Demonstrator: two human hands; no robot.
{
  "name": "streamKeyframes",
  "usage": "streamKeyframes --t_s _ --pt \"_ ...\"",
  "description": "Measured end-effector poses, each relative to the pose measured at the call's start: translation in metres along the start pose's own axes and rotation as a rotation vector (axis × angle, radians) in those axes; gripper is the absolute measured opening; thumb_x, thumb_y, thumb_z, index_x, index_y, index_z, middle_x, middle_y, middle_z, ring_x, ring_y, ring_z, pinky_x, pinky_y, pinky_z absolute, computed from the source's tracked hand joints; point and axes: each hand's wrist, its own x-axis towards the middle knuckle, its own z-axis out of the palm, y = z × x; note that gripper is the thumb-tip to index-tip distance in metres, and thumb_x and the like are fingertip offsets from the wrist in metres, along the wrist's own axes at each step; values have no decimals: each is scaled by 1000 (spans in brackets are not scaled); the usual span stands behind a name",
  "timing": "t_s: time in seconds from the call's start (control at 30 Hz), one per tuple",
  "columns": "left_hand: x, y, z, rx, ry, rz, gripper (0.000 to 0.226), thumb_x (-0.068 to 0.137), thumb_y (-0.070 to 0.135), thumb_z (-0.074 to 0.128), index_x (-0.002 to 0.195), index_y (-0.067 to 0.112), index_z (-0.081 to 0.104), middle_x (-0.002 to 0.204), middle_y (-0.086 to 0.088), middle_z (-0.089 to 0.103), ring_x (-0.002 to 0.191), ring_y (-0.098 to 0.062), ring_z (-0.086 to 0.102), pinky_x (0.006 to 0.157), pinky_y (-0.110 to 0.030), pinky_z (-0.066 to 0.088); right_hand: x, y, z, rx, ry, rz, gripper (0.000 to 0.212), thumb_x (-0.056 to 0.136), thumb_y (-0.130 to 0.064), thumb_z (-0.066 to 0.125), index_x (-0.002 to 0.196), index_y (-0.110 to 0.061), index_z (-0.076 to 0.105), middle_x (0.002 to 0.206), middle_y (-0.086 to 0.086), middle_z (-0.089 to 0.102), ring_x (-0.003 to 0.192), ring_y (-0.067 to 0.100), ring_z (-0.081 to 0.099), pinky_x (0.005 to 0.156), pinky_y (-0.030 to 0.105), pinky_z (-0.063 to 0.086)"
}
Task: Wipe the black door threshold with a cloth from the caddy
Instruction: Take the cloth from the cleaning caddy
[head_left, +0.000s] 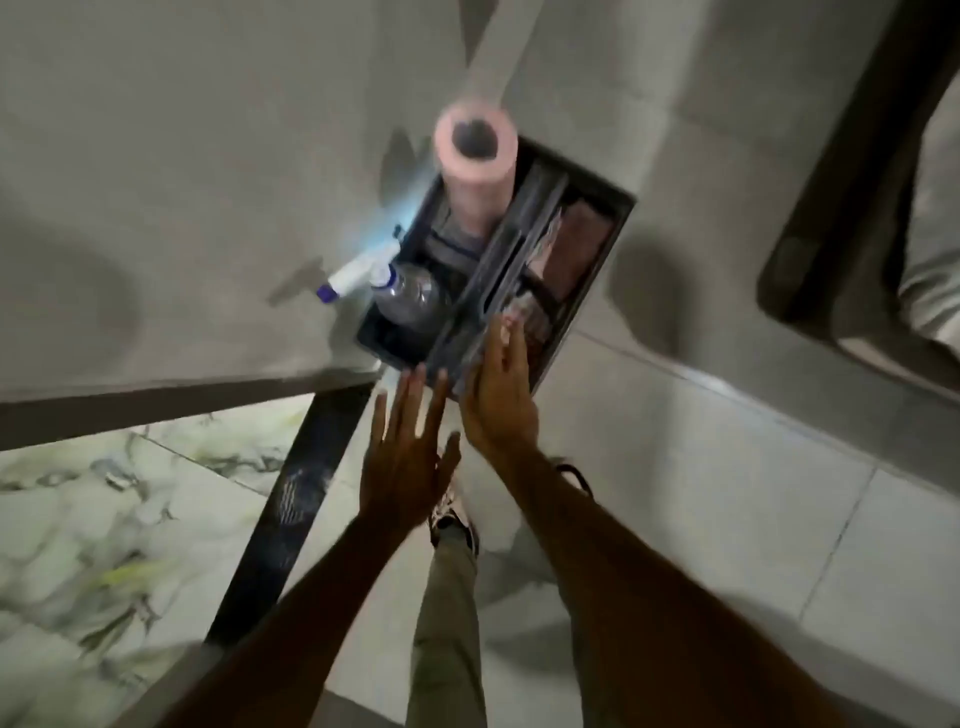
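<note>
A dark grey caddy (592, 291) stands on the floor against the wall, seen from above. Its right compartment holds folded brownish cloths (574, 249). Its left compartment holds a pink paper roll (475, 156) and a clear spray bottle (410, 296) with a white and blue nozzle. The black door threshold (291, 499) runs diagonally from the caddy's near corner toward the lower left. My right hand (501, 400) reaches over the caddy's near end, fingers extended toward the cloths and holding nothing. My left hand (405, 457) hovers flat beside it, fingers spread, just short of the caddy.
White marbled tiles (104, 519) lie left of the threshold, plain pale tiles (727, 493) to the right. A grey wall (182, 182) rises behind the caddy. A dark door frame (841, 208) stands at the upper right. My trouser leg (447, 613) and shoe are below my hands.
</note>
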Motion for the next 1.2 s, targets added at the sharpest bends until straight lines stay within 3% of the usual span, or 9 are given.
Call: streamKeyframes --t_s 0.13,0.23,0.33,0.67,0.87,1.0,1.1,1.17,1.2 --pt "57 -50 64 54 52 50 74 112 55 27 173 12 20 181 -19 20 169 -34 15 137 -60 11 77 34 51 74 100 243 92 109 -28 63 174 -20 -1 183 13 -9 170 37 13 131 60 39" --pt "62 -72 98 133 85 126 75 112 57 32 174 16 18 181 -16 20 169 -33 15 138 -56 2 100 58 82 35 115 395 100 103 -26 73 174 -22 3 183 16 -1 164 41 27 126 58 42" --pt "68 -85 111 196 179 181 75 112 60 28 174 19 16 181 -14 22 169 -32 16 138 -52 -4 112 71 98 -99 163 384 106 100 -18 77 174 -25 3 182 18 5 158 41 39 118 58 51" --pt "68 -72 100 178 181 139 79 110 64 26 174 17 21 181 -16 21 169 -35 16 136 -50 -11 116 70 72 -250 226 270 84 99 -24 79 168 -20 30 179 17 20 160 37 37 124 52 47" --pt "36 -42 68 114 226 -102 83 109 68 20 174 17 17 182 -17 15 170 -35 10 136 -54 -6 61 36 53 -88 228 169 71 102 -18 70 166 -17 38 171 10 43 157 31 46 128 53 47" --pt "-15 -13 48 29 219 -332 80 109 62 29 173 15 21 181 -19 18 169 -36 13 137 -61 5 -21 17 34 71 193 11 67 102 -32 55 162 -5 44 167 19 49 154 38 50 126 60 47" --pt "-69 9 32 -12 202 -466 78 111 60 33 172 13 24 180 -21 21 168 -39 17 136 -65 15 -87 11 27 90 126 -157 66 99 -40 46 154 -6 54 159 15 58 150 33 55 129 43 45" --pt "-103 18 23 -57 195 -546 77 111 58 33 172 13 25 179 -21 23 167 -40 20 135 -66 17 -118 7 33 69 24 -185 63 103 -41 51 159 -11 49 164 11 54 153 28 51 128 30 39" --pt "-122 19 19 -67 205 -602 76 111 58 32 172 13 23 179 -20 23 168 -39 19 136 -65 15 -134 2 40 41 -51 -188 61 108 -38 52 163 -13 45 167 11 49 154 27 49 126 32 37"
